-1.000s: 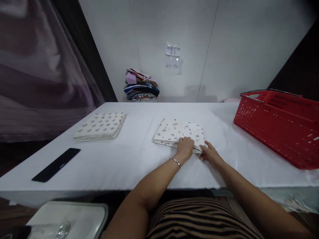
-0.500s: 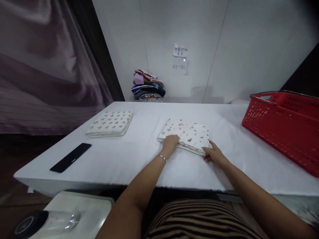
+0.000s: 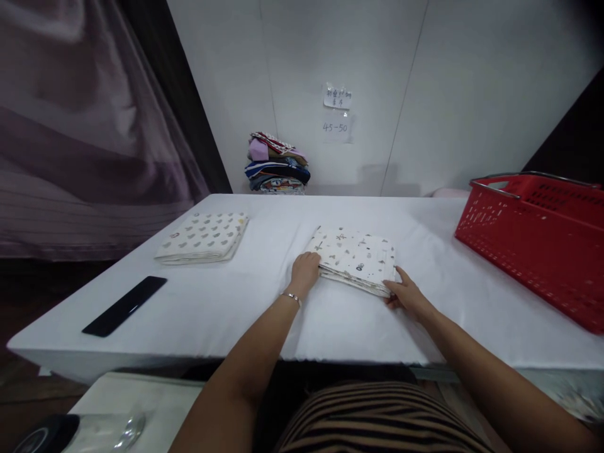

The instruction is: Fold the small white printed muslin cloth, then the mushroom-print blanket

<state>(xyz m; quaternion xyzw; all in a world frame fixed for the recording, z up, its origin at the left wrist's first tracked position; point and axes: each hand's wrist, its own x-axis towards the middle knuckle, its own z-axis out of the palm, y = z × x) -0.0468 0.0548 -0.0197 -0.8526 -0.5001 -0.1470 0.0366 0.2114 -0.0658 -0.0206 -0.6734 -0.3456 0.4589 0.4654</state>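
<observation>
A folded white cloth with small dark prints [image 3: 355, 255] lies in the middle of the white table [image 3: 245, 308]. My left hand [image 3: 304, 272] grips its near left corner, fingers curled round the edge. My right hand [image 3: 404, 292] pinches its near right corner, thumb on top. A silver bracelet circles my left wrist. A second folded cloth with grey prints [image 3: 202, 236] rests further left, apart from both hands.
A red plastic basket [image 3: 538, 236] stands at the right. A black phone [image 3: 124, 305] lies near the left front edge. A stack of folded clothes [image 3: 277, 162] sits against the back wall under paper notes. A white stool with a bottle is below left.
My left hand has slid left along the cloth's near edge from its right part to the left corner. My right hand stays at the right corner. The view shifted slightly.
</observation>
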